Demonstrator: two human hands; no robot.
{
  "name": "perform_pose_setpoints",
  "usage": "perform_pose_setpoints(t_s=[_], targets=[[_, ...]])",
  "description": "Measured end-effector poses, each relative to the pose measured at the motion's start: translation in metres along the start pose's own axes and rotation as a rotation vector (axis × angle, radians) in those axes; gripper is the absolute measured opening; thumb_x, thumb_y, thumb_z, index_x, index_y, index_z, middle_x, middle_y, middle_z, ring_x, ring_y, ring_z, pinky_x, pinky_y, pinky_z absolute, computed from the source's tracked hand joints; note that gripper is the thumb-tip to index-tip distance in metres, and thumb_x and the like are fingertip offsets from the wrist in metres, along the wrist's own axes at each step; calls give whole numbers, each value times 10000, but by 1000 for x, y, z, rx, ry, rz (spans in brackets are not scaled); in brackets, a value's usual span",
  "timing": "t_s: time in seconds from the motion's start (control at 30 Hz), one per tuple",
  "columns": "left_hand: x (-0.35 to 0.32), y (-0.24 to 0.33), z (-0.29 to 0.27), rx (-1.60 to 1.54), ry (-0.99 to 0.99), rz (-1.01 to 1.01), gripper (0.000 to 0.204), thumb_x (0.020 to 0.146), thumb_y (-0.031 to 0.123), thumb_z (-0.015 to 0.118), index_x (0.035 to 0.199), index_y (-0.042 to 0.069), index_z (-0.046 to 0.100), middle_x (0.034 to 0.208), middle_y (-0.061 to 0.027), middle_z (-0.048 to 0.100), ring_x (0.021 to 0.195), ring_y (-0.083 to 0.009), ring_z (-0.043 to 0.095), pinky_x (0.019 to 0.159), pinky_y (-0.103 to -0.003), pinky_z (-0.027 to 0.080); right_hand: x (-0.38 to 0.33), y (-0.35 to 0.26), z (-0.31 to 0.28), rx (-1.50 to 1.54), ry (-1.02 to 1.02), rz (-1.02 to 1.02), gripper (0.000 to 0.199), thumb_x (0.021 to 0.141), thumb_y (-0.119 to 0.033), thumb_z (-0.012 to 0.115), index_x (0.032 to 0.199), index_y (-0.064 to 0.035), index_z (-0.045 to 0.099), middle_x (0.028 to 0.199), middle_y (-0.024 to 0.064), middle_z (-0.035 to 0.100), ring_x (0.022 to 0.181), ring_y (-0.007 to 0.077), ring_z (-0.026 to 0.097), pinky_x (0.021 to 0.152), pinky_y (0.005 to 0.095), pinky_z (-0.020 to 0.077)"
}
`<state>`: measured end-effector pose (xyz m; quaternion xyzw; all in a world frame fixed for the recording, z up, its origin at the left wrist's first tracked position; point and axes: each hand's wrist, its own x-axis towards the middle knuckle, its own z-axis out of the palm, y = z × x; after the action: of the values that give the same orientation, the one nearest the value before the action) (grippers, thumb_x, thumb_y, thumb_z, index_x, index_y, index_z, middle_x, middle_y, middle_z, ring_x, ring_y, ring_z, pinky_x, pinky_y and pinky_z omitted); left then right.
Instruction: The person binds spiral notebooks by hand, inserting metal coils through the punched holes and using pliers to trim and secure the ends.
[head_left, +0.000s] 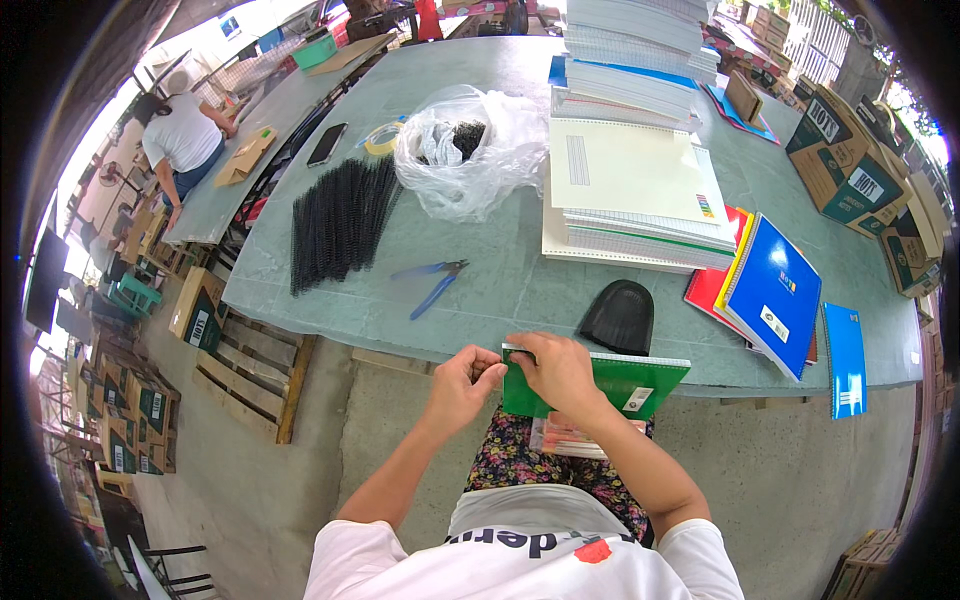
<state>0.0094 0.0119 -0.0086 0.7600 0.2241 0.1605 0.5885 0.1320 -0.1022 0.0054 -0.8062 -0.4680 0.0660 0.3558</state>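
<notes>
A green-covered notebook stands tilted at the table's front edge, its page edges upward. My right hand grips it near its left end, fingers over the top edge. Beside that end, my left hand is closed in a pinch; whatever the fingertips hold is too small to make out. Just beyond the notebook lies a black rounded object. Blue-handled cutting pliers rest open on the table, past my left hand. Farther back is a row of black spiral binding coils.
On the grey-green table stand a tall stack of unbound notebooks, a clear plastic bag with black coils and a phone. Blue notebooks lie at right, near cartons. Another person works at the far-left table.
</notes>
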Motion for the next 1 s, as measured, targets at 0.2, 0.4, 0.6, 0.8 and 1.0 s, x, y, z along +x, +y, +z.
perform_pose_setpoints(t_s=[0.2, 0.4, 0.6, 0.8, 1.0], targets=[[9, 6, -4, -32, -27, -228, 144, 873, 140, 586, 906, 1, 577, 700, -5, 569, 617, -41, 487, 545, -206, 392, -1, -1, -3, 24, -23, -31, 206, 758, -150, 626, 958, -103, 642, 803, 99, 637, 734, 298, 619, 627, 398, 486], [21, -5, -8, 702, 263, 675, 195, 859, 187, 604, 968, 27, 591, 675, -54, 562, 566, -127, 501, 542, -281, 421, 2, 1, 7, 85, 86, -105, 110, 780, -140, 599, 868, -81, 625, 758, 92, 624, 736, 308, 610, 629, 398, 481], [29, 14, -53, 479, -362, -39, 269, 810, 199, 658, 1008, 26, 598, 765, -84, 587, 645, -147, 547, 582, -301, 435, 0, 5, 4, -184, -24, -129, 130, 801, -165, 590, 901, -85, 569, 771, 114, 619, 714, 308, 602, 617, 404, 468], [33, 21, -55, 424, -362, -273, 197, 794, 187, 665, 850, 5, 616, 750, -89, 569, 632, -159, 530, 587, -303, 441, 4, 6, 9, 82, 125, -109, 237, 868, -331, 533, 936, -107, 571, 716, 85, 613, 695, 278, 602, 585, 396, 449], [33, 24, -48, 337, -164, 106, 187, 771, 164, 691, 866, 22, 613, 779, -76, 549, 657, -133, 502, 590, -281, 422, 2, 6, 11, -150, 34, -118, 206, 862, -310, 541, 905, -108, 539, 690, 76, 608, 673, 286, 602, 577, 394, 439]])
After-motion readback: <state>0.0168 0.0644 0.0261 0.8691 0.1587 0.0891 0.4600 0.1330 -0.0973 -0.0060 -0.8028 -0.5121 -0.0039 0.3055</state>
